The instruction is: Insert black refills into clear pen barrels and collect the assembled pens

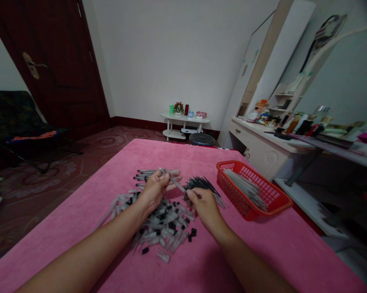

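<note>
A slim translucent pen barrel (178, 184) slants between my two hands above the pink cloth. Its upper part is pinched between the thumb and fingers of my left hand (157, 188). My right hand (204, 203) has thumb and forefinger closed at its lower end; whether a small part is also in that pinch I cannot make out. Under and in front of the hands lies a heap of clear pen caps and small black plugs (168, 226). Pens with black ends (142, 175) lie behind my left hand. Beyond my right hand is a bundle of black-tipped refills (203, 183).
A red plastic basket (281, 205) with pale barrels (247, 189) stands on the pink cloth (116, 162) at right. Beyond are a low white stand (186, 119) and a cluttered dresser (263, 140). A folding chair (18, 118) is at left by a dark door (55, 61).
</note>
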Tool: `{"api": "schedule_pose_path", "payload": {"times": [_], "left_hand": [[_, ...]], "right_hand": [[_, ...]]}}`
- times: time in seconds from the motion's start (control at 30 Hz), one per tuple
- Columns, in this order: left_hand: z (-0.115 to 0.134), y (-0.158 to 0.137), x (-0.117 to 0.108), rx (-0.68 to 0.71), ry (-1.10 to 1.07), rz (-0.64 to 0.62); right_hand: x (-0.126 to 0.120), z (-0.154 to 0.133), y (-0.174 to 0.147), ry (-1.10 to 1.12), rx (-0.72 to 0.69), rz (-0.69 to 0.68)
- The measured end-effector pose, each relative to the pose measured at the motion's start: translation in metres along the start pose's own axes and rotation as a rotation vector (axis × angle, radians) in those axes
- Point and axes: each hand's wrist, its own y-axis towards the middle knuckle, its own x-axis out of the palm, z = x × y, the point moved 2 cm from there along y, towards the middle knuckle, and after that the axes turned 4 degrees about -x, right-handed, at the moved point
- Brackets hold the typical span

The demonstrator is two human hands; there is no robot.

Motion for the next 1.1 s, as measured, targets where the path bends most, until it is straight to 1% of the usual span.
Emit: {"api": "schedule_pose_path", "payload": {"times": [0.13, 0.17, 0.3, 0.33, 0.47, 0.6, 0.63, 0.77, 0.83, 0.93, 1.1], "left_hand": [[-0.0012, 0.0009, -0.0018, 0.010, -0.001, -0.012], [-0.0015, 0.0010, -0.0022, 0.011, -0.004, -0.013], [-0.0012, -0.0003, -0.0020, 0.011, 0.002, -0.002], [-0.0008, -0.0007, -0.0015, 0.012, 0.006, -0.002], [-0.0001, -0.0008, -0.0004, 0.009, 0.000, -0.001], [0.0000, -0.0001, -0.0002, 0.008, 0.001, 0.008], [0.0002, -0.0001, -0.0002, 0.009, 0.006, 0.011], [0.0013, -0.0010, 0.0003, 0.017, 0.010, 0.017], [0.0017, -0.0010, 0.0005, 0.017, 0.012, 0.022], [0.0014, -0.0011, 0.0010, 0.013, 0.022, 0.023], [-0.0014, -0.0045, 0.0035, 0.013, 0.038, 0.027]], "right_hand": [[-0.0009, -0.0012, 0.0004, 0.005, -0.049, 0.094], [-0.0008, -0.0014, 0.0005, 0.013, -0.048, 0.098], [0.0016, -0.0007, 0.0003, 0.012, 0.022, -0.001], [0.0017, -0.0007, 0.0003, 0.004, 0.021, 0.000], [0.0000, -0.0003, 0.0013, 0.016, -0.051, 0.091], [0.0011, 0.0049, 0.0018, 0.043, 0.033, -0.014], [0.0011, 0.0054, 0.0017, 0.041, 0.036, -0.020], [0.0000, 0.0025, 0.0015, 0.083, -0.033, 0.070], [0.0012, 0.0012, 0.0013, 0.110, 0.001, 0.041], [0.0014, 0.0005, 0.0008, 0.079, 0.051, -0.013], [-0.0048, 0.0036, 0.0017, -0.033, -0.021, -0.008]]}}
